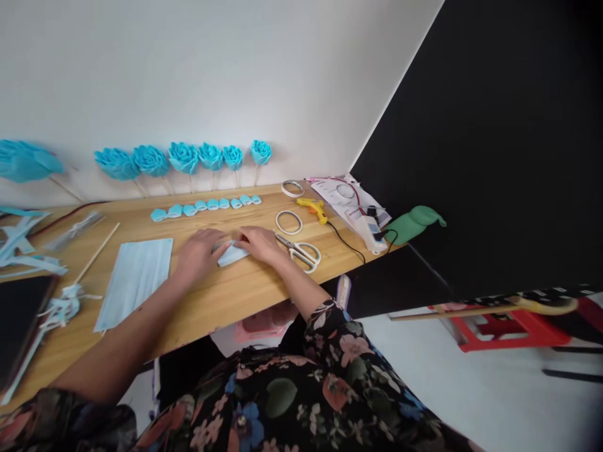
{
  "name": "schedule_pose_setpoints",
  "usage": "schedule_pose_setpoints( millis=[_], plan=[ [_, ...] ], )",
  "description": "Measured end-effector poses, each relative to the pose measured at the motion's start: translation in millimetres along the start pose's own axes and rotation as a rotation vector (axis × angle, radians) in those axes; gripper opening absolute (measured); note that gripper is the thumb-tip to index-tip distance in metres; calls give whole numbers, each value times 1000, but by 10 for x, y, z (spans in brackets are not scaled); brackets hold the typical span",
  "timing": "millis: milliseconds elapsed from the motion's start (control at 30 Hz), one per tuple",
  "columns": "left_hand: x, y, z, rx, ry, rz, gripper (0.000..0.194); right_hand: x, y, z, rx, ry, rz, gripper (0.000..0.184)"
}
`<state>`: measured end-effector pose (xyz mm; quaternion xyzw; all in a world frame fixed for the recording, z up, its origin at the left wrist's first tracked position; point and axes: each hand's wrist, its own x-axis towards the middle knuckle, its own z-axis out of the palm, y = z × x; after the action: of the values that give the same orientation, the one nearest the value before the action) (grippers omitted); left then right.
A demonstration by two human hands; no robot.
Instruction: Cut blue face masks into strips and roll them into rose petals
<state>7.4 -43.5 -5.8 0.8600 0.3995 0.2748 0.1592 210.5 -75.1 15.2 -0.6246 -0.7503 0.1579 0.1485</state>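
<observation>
A small light-blue piece of face-mask fabric (232, 255) lies on the wooden table in front of me, partly hidden by my fingers. It looks folded. My left hand (200, 252) pinches its left end, thumb toward the right. From the other side, my right hand (258, 243) closes its fingers on the upper edge of the same piece. Beside my left forearm a pleated light-blue mask sheet (137, 276) rests flat. White-handled scissors (304, 253) lie just right of my right hand. Beyond both hands runs a row of small folded light-blue pieces (211, 204).
Blue fabric roses on sticks (183, 158) lean against the wall. Tape rings (289, 222), a yellow glue gun (313, 208) and a power strip (371, 233) sit to the right. A stick with white strips (70, 301), fabric strips and a dark tablet-like object (21, 326) occupy the left.
</observation>
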Motion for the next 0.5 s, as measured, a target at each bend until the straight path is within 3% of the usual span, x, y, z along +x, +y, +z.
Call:
schedule_pose_setpoints(
  millis=[200, 300, 500],
  plan=[
    [11, -48, 54, -116, -72, -167, 61, 6, 77, 144, 254, 110, -73, 16],
    [20, -43, 47, -229, -80, -240, 52, 37, 109, 191, 402, 148, -73, 15],
    [42, -39, 25, -381, -15, -294, 40, 102, 223, 289, 690, 185, -40, 38]
  ],
)
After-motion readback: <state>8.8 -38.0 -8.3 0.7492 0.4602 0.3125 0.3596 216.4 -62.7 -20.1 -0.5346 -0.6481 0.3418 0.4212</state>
